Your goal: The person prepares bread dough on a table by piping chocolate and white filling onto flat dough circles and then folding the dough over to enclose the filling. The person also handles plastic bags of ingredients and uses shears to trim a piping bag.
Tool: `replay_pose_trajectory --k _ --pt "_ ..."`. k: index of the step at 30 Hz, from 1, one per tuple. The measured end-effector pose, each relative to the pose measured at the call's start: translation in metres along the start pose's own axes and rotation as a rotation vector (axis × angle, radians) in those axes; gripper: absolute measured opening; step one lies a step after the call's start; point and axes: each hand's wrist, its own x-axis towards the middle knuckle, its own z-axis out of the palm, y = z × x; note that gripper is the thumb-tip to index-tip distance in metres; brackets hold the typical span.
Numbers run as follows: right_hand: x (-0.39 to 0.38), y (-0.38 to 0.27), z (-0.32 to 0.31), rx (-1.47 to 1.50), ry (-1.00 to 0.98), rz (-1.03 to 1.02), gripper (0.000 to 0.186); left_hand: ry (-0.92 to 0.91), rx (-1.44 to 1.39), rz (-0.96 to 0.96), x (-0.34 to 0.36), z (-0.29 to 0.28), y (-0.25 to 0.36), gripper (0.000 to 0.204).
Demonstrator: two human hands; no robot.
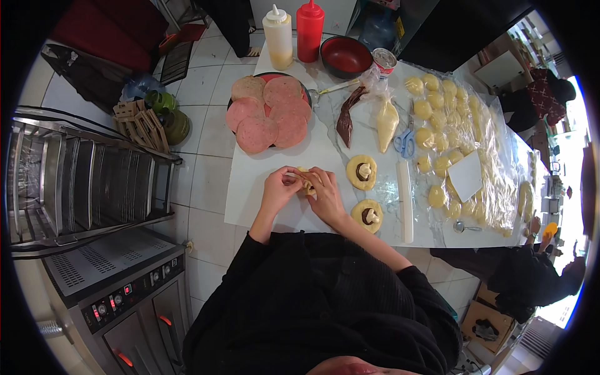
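Over the table (250, 187), our left hand (281, 187) and right hand (326, 192) pinch a small dough piece (307, 185) between curled fingers; filled dough rounds (353, 172) sit at three and four o'clock from it. Pinching lightly and evenly should keep us from tearing the dough.

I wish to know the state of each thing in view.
Left hand: fingers pinching dough
Right hand: fingers on dough
Two dough rounds: topped, unfolded
Two squeeze bottles: capped, upright
Brown bag: filled, lying
Cream bag: filled, lying
Dough balls: under plastic
Scissors: blades unclear
Oven doors: shut
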Motion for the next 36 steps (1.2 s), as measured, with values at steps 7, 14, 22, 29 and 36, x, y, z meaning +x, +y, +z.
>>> replay_pose_trajectory --k 7,14,22,29,36 --pt "0.013 0.022 -0.006 0.09 -0.033 -0.161 0.048 -0.06 0.654 0.405 0.0 -0.023 0.029 0.054" --pt "0.017 0.014 -0.015 0.22 0.076 0.063 0.047 -0.258 0.533 0.31 0.005 -0.016 0.015 0.063" --pt "0.018 0.017 -0.023 0.381 -0.024 0.203 0.038 -0.13 0.567 0.503 0.002 -0.008 0.014 0.051" --pt "0.02 0.028 -0.031 0.333 0.001 0.224 0.032 -0.113 0.451 0.351 0.004 -0.011 0.013 0.04" --pt "0.013 -0.007 -0.021 0.04 0.126 0.08 0.034 0.061 0.429 0.361 -0.009 0.023 0.02 0.035"
